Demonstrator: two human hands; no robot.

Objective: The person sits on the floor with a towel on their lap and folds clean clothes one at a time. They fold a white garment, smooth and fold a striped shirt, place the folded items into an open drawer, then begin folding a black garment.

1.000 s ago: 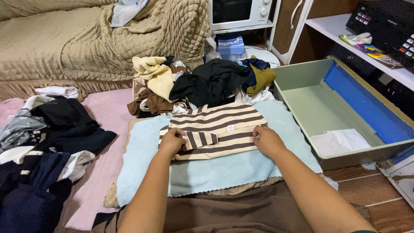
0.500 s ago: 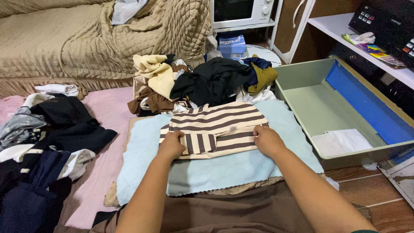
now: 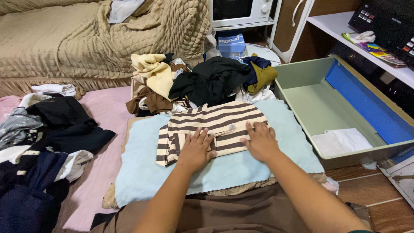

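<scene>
Both hands are pressing flat on a brown-and-cream striped garment, which is lying partly folded on a light blue towel spread on the floor. The left hand is resting with released, spread fingers on the garment's near left part, where a folded-in flap is showing just beside them; the right hand is lying open on the near right edge, grasping nothing. The garment seems folded into a rough rectangle, though whether another fold is needed is hard to judge from this angle. Beyond the fingertips a heap of unfolded clothes is waiting, and more dark clothing is lying far to the left. To the right, a green drawer is holding only one white folded item, so most of the folding looks undone.
</scene>
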